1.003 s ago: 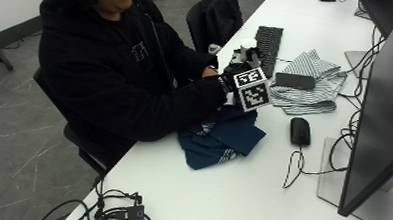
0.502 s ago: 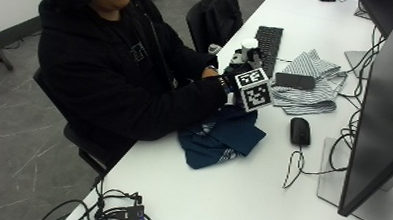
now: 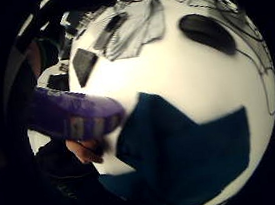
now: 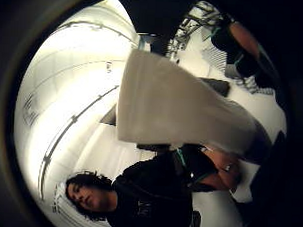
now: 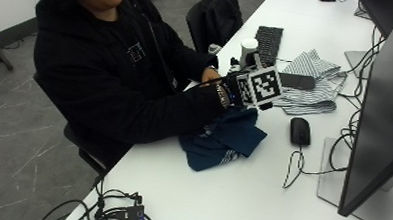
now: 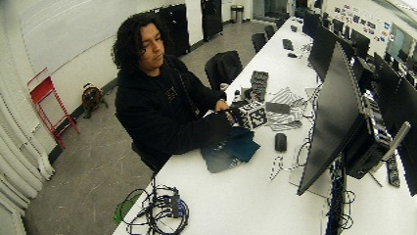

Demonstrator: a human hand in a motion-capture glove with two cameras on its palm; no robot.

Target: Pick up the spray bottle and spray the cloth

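Observation:
In the outside view my gloved right hand grips the spray bottle upright, its white top sticking up above the hand. The hand and bottle hang over the table's near edge, just above the crumpled dark blue cloth. The little finger side palm view has the bottle's purple body close to the palm, with the blue cloth spread on the white table beneath. The bottle's white upper part fills the thumb side palm view. The person's bare left hand stays beside the bottle, apart from it.
Past the blue cloth lie a striped cloth with a small black case on it, a black mouse with its cable, and a keyboard. A large monitor stands to the right. Cables lie at the table's near end.

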